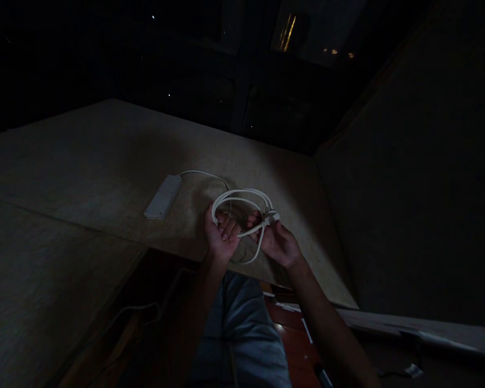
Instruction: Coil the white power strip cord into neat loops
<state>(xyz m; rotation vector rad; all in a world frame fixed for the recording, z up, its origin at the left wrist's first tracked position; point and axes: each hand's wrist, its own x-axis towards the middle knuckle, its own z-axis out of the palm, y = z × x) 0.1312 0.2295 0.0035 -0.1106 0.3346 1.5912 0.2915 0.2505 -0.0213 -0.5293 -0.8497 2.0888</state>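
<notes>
A white power strip point(164, 197) lies on the pale tabletop, left of my hands. Its white cord point(242, 191) runs from the far end of the strip to a loose coil between my hands. My left hand point(223, 233) is closed round the left side of the coil. On the right, my right hand point(278, 240) grips the cord close to its plug point(271, 216), which sits at the coil's right side. One loop of the cord hangs below the hands. The light is dim, so finger details are hard to make out.
The pale tabletop point(105, 151) meets a dark wall point(408, 188) on the right and dark window panes point(242, 64) behind. Below its near edge are my legs in blue trousers point(246, 328), a reddish-brown surface point(295, 339) and another thin cable point(135, 307) at the left.
</notes>
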